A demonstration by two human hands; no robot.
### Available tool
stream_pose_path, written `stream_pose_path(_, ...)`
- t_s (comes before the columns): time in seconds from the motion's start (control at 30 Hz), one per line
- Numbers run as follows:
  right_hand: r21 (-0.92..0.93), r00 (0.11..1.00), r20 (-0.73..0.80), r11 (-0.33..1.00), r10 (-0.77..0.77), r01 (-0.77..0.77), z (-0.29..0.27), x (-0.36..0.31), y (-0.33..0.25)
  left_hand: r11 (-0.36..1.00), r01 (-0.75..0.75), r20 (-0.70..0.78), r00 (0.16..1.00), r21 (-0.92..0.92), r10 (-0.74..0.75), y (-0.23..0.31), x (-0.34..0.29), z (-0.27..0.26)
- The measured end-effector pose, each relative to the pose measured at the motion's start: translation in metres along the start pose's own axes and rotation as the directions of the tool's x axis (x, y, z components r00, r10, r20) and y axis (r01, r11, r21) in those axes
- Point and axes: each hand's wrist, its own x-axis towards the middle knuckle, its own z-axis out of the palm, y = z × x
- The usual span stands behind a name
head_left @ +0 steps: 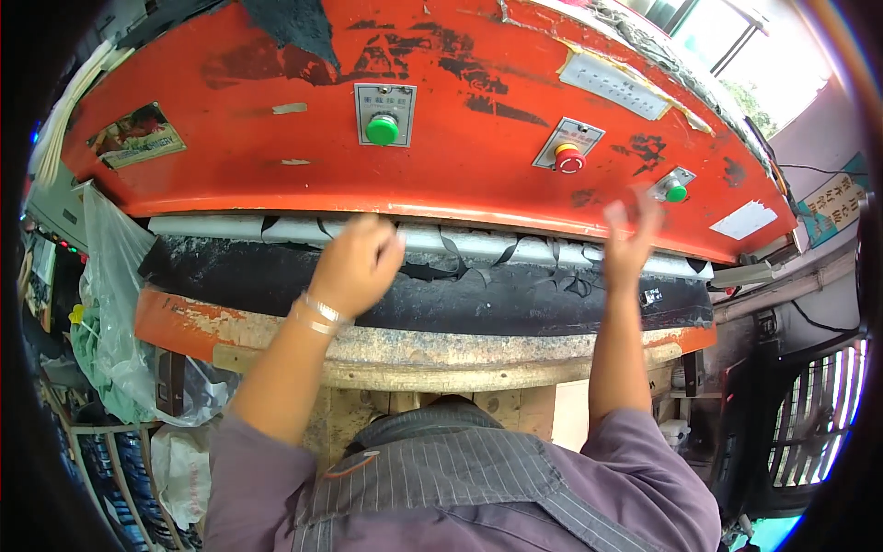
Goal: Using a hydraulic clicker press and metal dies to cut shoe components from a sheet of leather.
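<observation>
Biggest item: orange-red machine panel (460, 175), spanning the far side. In front, approx. the same width, is the worn front ledge (451, 377), scuffed and pale along its near edge. B/w panel and ledge lies 1 long black sheet (515, 308), flat-ish, its near edge over the ledge's back part. Behind it, tucked under the panel's lower lip, runs 1 white bar (303, 230).

Handling, est. only: sheet looks thin and flexible, w/ a dull, dusty face, so prob. floppy rather than stiff, not v. slippery, light for its length but awkward b/c it's so long. Best hold: near edge, 1 hand toward each end, so the middle doesn't sag. Fragile bits are prob. the thin black strips (451, 248) curling across the white bar; they look easy to snag or tear.

L hand (357, 267) is above the sheet's L half, fingers curled in; can't tell if it grips anything or touches the sheet. R hand (629, 244) is up near the panel's lower lip, fingers blurred but spread apart, nothing visible in it.

Smallest: 2 green push btns (382, 131) and 1 red e-stop btn (569, 160) on the panel.
</observation>
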Motion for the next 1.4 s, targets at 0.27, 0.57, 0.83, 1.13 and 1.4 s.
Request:
stream_pose_path(0.27, 0.283, 0.371, 0.857, 0.928, -0.358, 0.242, 0.025, -0.181, -0.144, 0.972, 0.158, 0.156, 0.97, 0.174, -0.185, 0.018, -0.152, 0.024)
stream_pose_path(0.57, 0.225, 0.253, 0.919, 0.93, -0.301, 0.29, 0.03, -0.168, -0.154, 0.93, 0.231, 0.107, 0.957, 0.287, -0.271, 0.021, -0.14, 0.025)
stream_pose_path(0.83, 0.207, 0.509, 0.672, 0.796, -0.538, 0.569, 0.177, -0.03, -0.103, 0.981, -0.134, 0.294, 0.952, 0.143, 0.088, 0.004, -0.055, 0.063)
stream_pose_path(1.13, -0.058, 0.562, 0.717, 0.768, -0.412, 0.638, 0.218, 0.004, -0.072, 0.987, -0.149, 0.846, 0.517, -0.062, 0.132, -0.07, -0.109, 0.007)
stream_pose_path(1.4, -0.43, 0.743, 0.337, 0.797, 0.578, -0.425, 0.163, -0.03, 0.022, 0.931, 0.278, 0.362, 0.914, -0.235, -0.181, -0.08, 0.004, 0.053)
